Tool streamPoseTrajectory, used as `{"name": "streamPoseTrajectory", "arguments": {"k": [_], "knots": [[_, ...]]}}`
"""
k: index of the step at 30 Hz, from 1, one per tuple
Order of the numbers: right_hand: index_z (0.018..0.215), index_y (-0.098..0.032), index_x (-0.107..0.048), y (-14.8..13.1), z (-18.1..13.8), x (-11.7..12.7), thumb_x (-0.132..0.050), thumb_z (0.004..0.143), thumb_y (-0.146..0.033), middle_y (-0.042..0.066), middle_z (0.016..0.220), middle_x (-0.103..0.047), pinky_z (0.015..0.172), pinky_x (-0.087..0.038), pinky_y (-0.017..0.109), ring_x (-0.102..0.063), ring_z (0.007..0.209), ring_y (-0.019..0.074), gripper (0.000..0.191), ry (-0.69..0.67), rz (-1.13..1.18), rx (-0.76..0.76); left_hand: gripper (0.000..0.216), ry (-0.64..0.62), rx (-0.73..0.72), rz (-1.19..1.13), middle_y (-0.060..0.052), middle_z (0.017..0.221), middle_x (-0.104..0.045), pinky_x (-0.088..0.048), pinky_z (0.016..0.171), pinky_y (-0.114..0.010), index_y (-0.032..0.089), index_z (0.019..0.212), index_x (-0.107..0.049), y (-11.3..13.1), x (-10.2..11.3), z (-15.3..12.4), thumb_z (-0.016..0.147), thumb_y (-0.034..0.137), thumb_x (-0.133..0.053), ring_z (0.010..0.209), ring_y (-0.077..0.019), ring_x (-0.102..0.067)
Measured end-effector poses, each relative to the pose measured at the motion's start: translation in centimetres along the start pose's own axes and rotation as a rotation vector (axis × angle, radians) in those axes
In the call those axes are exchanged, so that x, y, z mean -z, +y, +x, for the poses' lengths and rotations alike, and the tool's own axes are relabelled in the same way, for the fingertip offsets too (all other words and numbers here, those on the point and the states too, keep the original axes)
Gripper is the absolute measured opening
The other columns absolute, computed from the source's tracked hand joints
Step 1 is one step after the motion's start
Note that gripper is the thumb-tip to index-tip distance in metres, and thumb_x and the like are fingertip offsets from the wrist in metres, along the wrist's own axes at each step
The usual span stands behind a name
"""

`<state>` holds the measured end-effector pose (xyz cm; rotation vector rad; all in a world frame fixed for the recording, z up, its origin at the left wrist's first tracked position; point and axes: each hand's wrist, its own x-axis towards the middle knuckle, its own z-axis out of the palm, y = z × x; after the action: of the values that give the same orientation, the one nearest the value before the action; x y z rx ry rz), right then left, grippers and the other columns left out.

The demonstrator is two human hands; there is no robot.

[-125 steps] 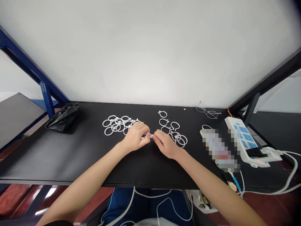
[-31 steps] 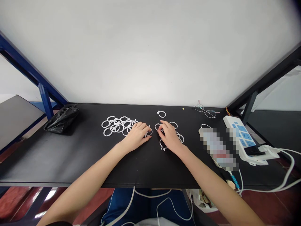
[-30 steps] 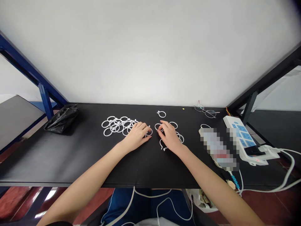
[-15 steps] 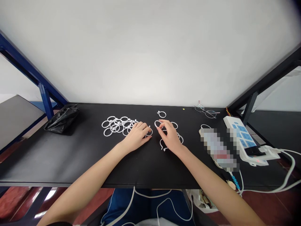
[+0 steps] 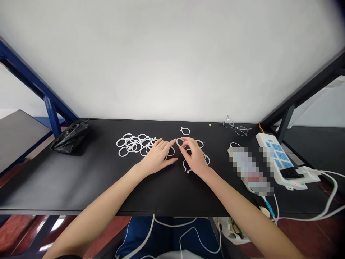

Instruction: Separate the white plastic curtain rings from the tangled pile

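Between the thumb and fingers of my right hand (image 5: 194,155) is a white plastic ring (image 5: 180,142), tilted up toward the left. More white rings (image 5: 207,159) lie partly hidden under and around that hand. My left hand (image 5: 159,154) is open, its thumb and index finger spread, and the index fingertip comes close to the held ring; whether they touch I cannot tell. Under its fingers a loose ring (image 5: 170,151) shows in part. A heap of several white rings (image 5: 132,144) with small knobs spreads to its left. One single ring (image 5: 185,131) lies farther back.
A black plastic bag (image 5: 71,136) is at the far left of the black table (image 5: 94,180). At right lie glasses (image 5: 240,130), a blurred-out phone-like object (image 5: 249,171) and a white power strip (image 5: 279,156) with cables. A pale wall (image 5: 169,72) rises behind.
My left hand has opened, its index finger and thumb stretching right toward the held ring. My right hand keeps its hold on the ring and has shifted only slightly.
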<state>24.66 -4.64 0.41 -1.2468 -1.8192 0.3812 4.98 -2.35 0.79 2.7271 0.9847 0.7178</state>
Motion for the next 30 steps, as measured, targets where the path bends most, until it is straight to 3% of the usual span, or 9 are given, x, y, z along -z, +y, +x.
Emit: {"name": "streamPoseTrajectory", "arguments": {"k": [15,23,30], "knots": [[0.085,-0.023,-0.052,-0.33,-0.29,-0.17,-0.051,0.094,-0.026,0.009,0.118,-0.060,0.100,-0.046,0.044,-0.055,0.119,0.0232,0.010,-0.071,0.041,0.065,0.043,0.036,-0.013,0.020,-0.007,0.103,-0.062,-0.032,0.110,-0.055,0.022,0.135,-0.038,0.26,0.23,0.15,0.096,0.037,-0.046,0.099,-0.0225,-0.060],[0.085,-0.023,-0.055,-0.53,-0.16,-0.01,-0.054,0.093,-0.027,0.008,0.116,-0.063,0.099,-0.047,0.043,-0.057,0.117,0.0229,0.009,-0.091,0.064,0.110,0.020,0.025,-0.027,-0.010,-0.005,0.104,-0.063,-0.031,0.113,-0.051,0.020,0.112,-0.050,0.41,0.45,0.16,0.098,0.034,-0.045,0.098,-0.0188,-0.060],[0.084,-0.023,-0.057,-0.50,-0.13,0.01,-0.056,0.092,-0.030,0.008,0.112,-0.064,0.096,-0.049,0.043,-0.060,0.112,0.0233,0.011,-0.047,0.076,0.109,0.021,0.029,-0.027,-0.030,-0.005,0.103,-0.063,-0.030,0.112,-0.053,0.021,0.113,-0.049,0.40,0.49,0.15,0.098,0.035,-0.045,0.098,-0.0194,-0.061]]}}
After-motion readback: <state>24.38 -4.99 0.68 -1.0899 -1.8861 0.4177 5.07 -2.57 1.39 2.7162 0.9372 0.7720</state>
